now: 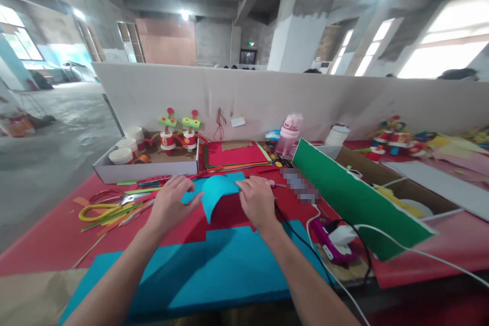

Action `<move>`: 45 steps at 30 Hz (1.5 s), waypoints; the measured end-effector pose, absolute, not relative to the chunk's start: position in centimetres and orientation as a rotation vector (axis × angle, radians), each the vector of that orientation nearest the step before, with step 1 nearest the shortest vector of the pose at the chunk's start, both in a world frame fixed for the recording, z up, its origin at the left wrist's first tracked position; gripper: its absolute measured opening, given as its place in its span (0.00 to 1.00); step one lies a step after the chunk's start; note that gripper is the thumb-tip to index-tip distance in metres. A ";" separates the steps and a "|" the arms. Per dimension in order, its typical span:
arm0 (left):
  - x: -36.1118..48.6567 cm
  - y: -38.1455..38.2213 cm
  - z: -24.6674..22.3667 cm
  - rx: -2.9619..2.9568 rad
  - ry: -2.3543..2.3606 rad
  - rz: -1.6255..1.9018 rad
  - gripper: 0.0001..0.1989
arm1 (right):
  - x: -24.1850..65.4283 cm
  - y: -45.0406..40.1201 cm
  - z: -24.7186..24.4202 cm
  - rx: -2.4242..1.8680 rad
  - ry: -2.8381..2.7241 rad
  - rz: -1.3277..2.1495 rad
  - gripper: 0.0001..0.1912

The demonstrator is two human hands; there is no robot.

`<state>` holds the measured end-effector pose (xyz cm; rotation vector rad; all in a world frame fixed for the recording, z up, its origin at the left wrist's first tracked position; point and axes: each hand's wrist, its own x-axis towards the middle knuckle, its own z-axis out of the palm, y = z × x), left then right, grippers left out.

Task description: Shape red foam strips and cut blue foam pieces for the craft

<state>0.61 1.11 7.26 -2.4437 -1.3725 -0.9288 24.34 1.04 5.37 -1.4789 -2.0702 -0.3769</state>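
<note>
A small piece of blue paper (216, 189) curves upward between my two hands, above the red covering of the table. My right hand (257, 201) pinches its right edge between thumb and fingers. On the other side my left hand (174, 202) has thumb and fingers apart, close to the paper's left side, with nothing held. Larger blue sheets (214, 265) lie flat under my forearms. Yellow-handled scissors (100, 211) and red-handled scissors rest left of my left hand among thin paper strips.
A white box (147, 168) with paper cups and two paper figures stands at the back left. Red sheets (237, 155) lie behind my hands. A pink bottle (289, 135), green board (351, 204) and purple power strip (333, 241) with cables are to the right.
</note>
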 end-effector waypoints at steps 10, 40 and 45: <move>2.0 1.3 6.2 -2.370 -1.285 -0.567 0.23 | 20.6 1.0 4.5 -1.278 -2.230 -0.382 0.19; -1.8 6.9 3.7 -2.860 -1.649 0.033 0.12 | 22.5 8.0 1.1 -1.429 -2.563 0.309 0.08; -2.2 7.0 1.6 -2.797 -1.577 -0.158 0.08 | 22.2 7.5 0.2 -1.462 -2.474 0.258 0.09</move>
